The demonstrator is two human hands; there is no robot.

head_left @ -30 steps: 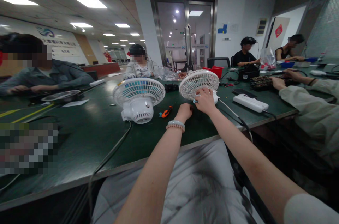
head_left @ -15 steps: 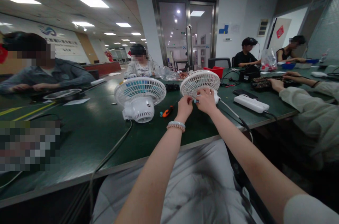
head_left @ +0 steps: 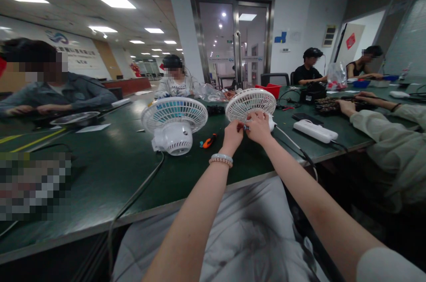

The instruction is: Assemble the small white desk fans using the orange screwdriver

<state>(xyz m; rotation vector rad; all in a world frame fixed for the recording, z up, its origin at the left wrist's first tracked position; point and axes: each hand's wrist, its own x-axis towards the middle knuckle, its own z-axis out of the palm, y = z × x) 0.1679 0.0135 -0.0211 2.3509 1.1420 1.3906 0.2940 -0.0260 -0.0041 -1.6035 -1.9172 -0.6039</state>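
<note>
A white caged fan [head_left: 251,101] lies on the green table with its grille up and its back end toward me. My left hand [head_left: 233,134] is closed at its near side, fingertips pinched on something too small to make out. My right hand [head_left: 258,126] rests against the fan's near side, fingers bent, beside a small blue piece [head_left: 246,127] between the hands. What its fingers grip is partly hidden. A second white fan [head_left: 175,133] stands to the left. Between the fans lies an orange and black tool [head_left: 209,141] with a blue end.
A white power strip [head_left: 315,131] and a dark flat object [head_left: 308,118] lie to the right. Cables run over the front edge [head_left: 179,205]. A red bin [head_left: 269,90] and plastic bags stand behind. Several people sit around; a person's hands [head_left: 348,108] are at the right.
My left fingertips have shifted slightly at the small blue piece, which shows less now. The whole view has moved a little; both fans stay in place.
</note>
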